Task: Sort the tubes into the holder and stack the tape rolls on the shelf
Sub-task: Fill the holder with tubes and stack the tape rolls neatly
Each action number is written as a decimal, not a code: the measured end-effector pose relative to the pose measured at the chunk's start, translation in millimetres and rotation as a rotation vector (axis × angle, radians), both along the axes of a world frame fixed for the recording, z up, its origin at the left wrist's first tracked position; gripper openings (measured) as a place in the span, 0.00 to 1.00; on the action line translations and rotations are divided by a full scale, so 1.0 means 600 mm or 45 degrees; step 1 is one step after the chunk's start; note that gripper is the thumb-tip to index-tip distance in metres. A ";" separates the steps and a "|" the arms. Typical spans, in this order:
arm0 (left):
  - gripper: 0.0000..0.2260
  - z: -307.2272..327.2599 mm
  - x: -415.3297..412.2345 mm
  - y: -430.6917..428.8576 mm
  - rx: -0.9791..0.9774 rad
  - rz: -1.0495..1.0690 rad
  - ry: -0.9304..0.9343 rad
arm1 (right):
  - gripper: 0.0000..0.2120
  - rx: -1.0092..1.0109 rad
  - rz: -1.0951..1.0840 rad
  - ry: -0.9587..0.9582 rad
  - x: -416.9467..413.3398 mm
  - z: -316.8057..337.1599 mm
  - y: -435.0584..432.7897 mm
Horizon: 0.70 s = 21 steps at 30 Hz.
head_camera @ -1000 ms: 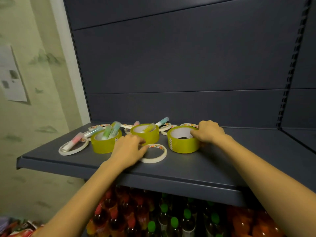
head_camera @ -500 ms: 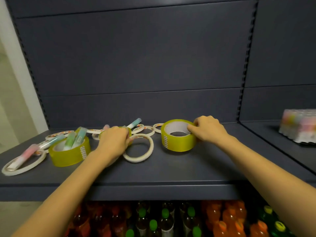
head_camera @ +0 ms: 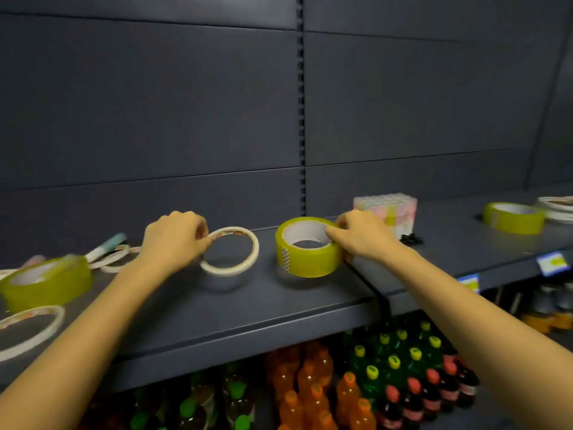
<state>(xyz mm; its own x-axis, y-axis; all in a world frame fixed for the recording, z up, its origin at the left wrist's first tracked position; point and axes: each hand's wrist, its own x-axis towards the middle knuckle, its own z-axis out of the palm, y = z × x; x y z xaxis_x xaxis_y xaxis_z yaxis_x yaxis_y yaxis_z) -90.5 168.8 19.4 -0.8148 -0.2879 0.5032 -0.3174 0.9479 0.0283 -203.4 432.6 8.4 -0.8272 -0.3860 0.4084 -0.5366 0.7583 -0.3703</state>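
Note:
My left hand (head_camera: 176,237) pinches the rim of a thin white tape roll (head_camera: 231,254), held tilted just above the dark shelf (head_camera: 248,308). My right hand (head_camera: 362,234) grips a wide yellow tape roll (head_camera: 307,252) by its right wall, near the gap between two shelf boards. Another yellow roll (head_camera: 46,283) sits at the far left, with thin white rolls (head_camera: 114,259) and a pastel tube (head_camera: 105,246) behind it. A clear holder of pastel tubes (head_camera: 386,212) stands just behind my right hand. A further yellow roll (head_camera: 513,217) rests on the right shelf.
A stack of flat white rolls (head_camera: 558,207) lies at the far right. A small black object (head_camera: 410,238) sits by the holder. A thin white roll (head_camera: 28,328) lies at the left front edge. Drink bottles (head_camera: 313,389) fill the shelf below. Price tags (head_camera: 553,263) hang on the right shelf's edge.
Both hands have carried their rolls to the right along the shelf. The view has turned right, bringing the tube holder and the right shelf's yellow roll into sight.

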 end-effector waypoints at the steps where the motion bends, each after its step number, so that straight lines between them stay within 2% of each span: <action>1: 0.09 0.001 -0.014 0.028 0.011 -0.026 0.005 | 0.17 -0.016 -0.009 -0.025 -0.006 0.002 0.033; 13: 0.08 -0.018 -0.158 0.390 0.108 -0.308 0.089 | 0.17 -0.018 -0.239 -0.090 -0.098 -0.006 0.403; 18: 0.09 -0.017 -0.210 0.489 0.077 -0.337 0.064 | 0.18 -0.005 -0.272 -0.108 -0.145 -0.009 0.497; 21: 0.08 -0.005 -0.245 0.532 0.047 -0.347 0.050 | 0.18 -0.081 -0.278 -0.110 -0.179 -0.005 0.527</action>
